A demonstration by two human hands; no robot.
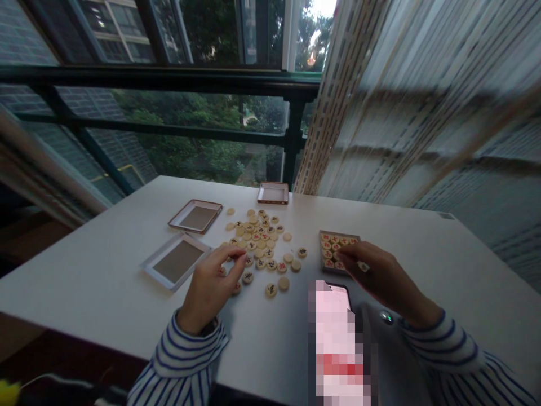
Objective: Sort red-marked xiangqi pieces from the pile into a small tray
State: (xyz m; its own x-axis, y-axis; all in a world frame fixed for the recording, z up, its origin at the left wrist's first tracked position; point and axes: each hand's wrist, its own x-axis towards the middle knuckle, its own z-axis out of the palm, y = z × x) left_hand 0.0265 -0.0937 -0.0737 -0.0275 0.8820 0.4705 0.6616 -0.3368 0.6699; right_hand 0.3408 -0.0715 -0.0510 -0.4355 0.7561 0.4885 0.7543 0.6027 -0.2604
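Several round wooden chess pieces [260,242] with red and black characters lie scattered on the white table [105,282]. My left hand [211,287] hovers at the pile's near left edge, thumb and forefinger pinched over a piece; whether it grips one I cannot tell. My right hand [376,273] rests at the near right corner of a small box tray [338,248] filled with rows of red-marked pieces, fingers curled on a piece there. Both sleeves are striped blue and white.
Two shallow box lids [195,216] [177,260] lie left of the pile, and a third small box [273,193] sits at the table's far edge. A phone [336,316] stands near the front edge. A window railing and bead curtain are behind.
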